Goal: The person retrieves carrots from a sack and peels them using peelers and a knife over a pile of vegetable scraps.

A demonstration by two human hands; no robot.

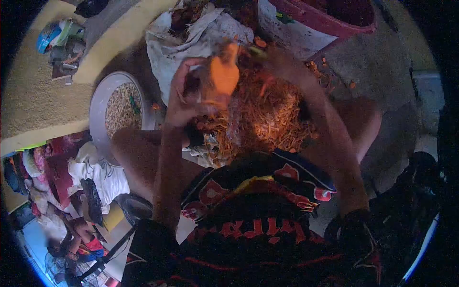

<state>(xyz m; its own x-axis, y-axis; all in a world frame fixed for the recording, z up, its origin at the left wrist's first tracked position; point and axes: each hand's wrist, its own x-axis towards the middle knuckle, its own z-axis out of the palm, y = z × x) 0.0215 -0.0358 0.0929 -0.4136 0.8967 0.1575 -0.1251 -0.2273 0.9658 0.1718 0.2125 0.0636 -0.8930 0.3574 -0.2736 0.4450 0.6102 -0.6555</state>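
My left hand (184,95) is curled, fingers and thumb bent around the near side of a bright orange carrot (224,76), which is smeared by motion. Across from it, my right hand (282,62) is blurred and dark, its fingers closed by a small yellow-green thing (258,51) too smeared to name. Below both hands spreads a heap of orange carrot peelings (272,119), between my bent legs. Round orange carrot slices (259,43) lie at its edges.
A white sack (165,43) stands beyond my left hand, and a red-and-white tub (306,31) beyond my right. To the left is a pale basin (98,103) with small light pieces in it. Another person (79,237) is at the lower left, near a fan.
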